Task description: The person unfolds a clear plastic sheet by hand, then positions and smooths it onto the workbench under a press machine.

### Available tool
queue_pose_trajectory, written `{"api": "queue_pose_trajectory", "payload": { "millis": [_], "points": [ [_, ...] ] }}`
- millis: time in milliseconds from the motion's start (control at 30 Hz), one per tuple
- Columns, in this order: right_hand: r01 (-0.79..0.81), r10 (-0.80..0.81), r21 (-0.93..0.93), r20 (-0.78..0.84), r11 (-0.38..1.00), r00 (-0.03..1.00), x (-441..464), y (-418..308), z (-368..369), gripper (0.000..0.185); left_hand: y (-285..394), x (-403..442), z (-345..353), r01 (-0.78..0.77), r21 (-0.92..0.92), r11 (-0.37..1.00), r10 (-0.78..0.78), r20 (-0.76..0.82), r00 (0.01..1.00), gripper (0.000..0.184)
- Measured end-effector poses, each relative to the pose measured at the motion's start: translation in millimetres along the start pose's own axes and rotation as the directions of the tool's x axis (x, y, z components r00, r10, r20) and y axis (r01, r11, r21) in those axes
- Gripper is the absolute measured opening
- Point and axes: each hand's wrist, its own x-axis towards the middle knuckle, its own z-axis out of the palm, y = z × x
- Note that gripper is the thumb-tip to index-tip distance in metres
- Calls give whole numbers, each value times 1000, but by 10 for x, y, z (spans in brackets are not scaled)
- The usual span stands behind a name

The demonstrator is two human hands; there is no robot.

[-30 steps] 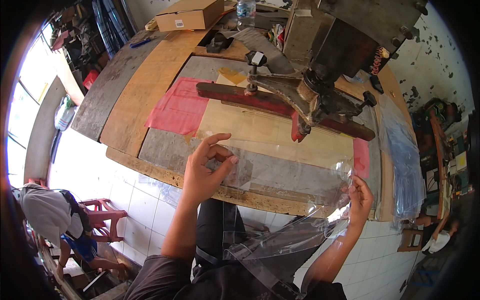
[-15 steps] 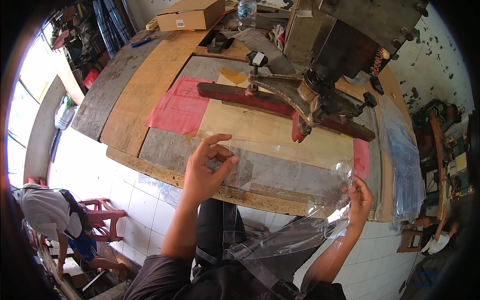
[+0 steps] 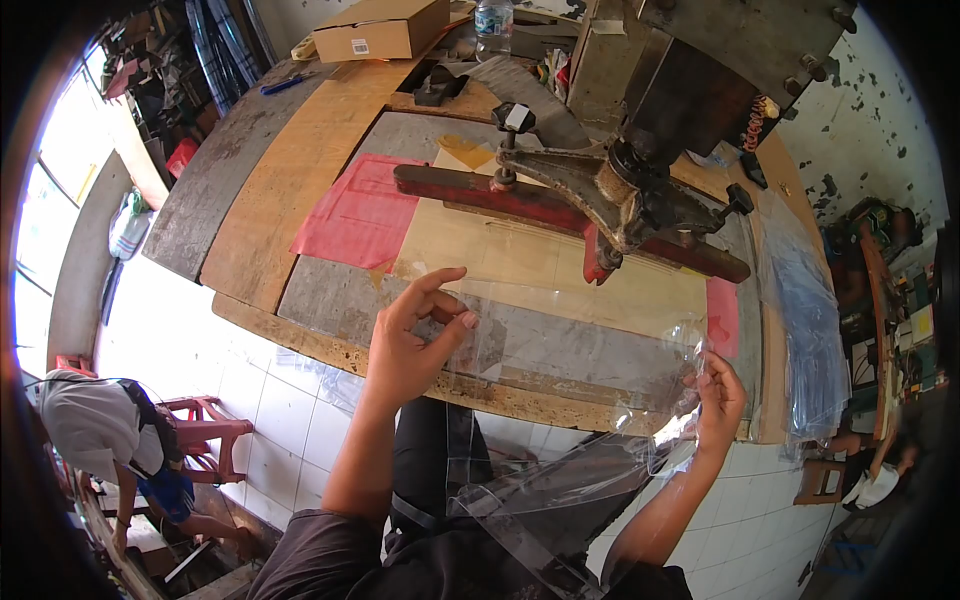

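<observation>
A clear plastic sheet [image 3: 545, 490] is stretched between my hands, its lower part draping over my lap. My left hand [image 3: 415, 335] pinches its left edge between thumb and curled fingers, with the index finger extended. On the right side, my right hand [image 3: 718, 405] grips the bunched plastic, which shines with glare. Beyond the sheet lies a pale yellow panel [image 3: 560, 262] on the grey work surface, with a pink sheet [image 3: 350, 215] beside its left end. Above the panel hangs the long red bar [image 3: 450, 190] of a press [image 3: 625, 190], apart from both hands.
A stack of clear plastic [image 3: 808, 340] hangs over the table's right side. At the back stand a cardboard box [image 3: 382, 32] and a water bottle [image 3: 494, 28]; a blue pen [image 3: 282, 85] lies left. Another person [image 3: 95, 420] bends near a red stool [image 3: 210, 435].
Both hands stay nearly still, holding the plastic at the same place. The draped sheet shifts very slightly.
</observation>
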Motion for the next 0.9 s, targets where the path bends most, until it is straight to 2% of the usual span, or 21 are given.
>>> {"api": "queue_pose_trajectory", "payload": {
  "millis": [367,567,600,633,700,767,800,833,900],
  "points": [
    [25,-25,-7,18,1000,1000,-12,70,-47,39,-55,-3,38,-24,35,999,25,-30,999,49],
    [14,-15,-42,-24,999,1000,-53,-68,58,31,-12,7,81,-37,93,995,44,-81,996,46],
    [49,-51,-30,-54,998,997,-66,-110,107,29,-19,21,66,-219,322,921,274,-134,952,44],
    [56,-59,-39,-67,998,996,-95,-134,133,29,-15,40,70,-356,541,762,497,-137,857,43],
    [66,-67,-13,-114,998,991,-154,-166,198,28,68,-76,97,-392,580,714,559,-136,818,36],
    [62,-59,19,-141,998,988,-235,-217,328,28,132,-326,103,-397,350,849,429,-16,903,26],
    [105,-108,-30,-138,994,985,-295,-284,374,28,276,-511,120,-289,138,947,251,238,938,27],
    [149,-157,-77,-124,986,980,-325,-340,422,28,442,-646,174,-100,-30,995,102,497,861,32],
    [193,-206,-109,-128,975,970,-317,-439,506,28,623,-666,352,-132,-118,984,177,666,724,40]
  ]
}}
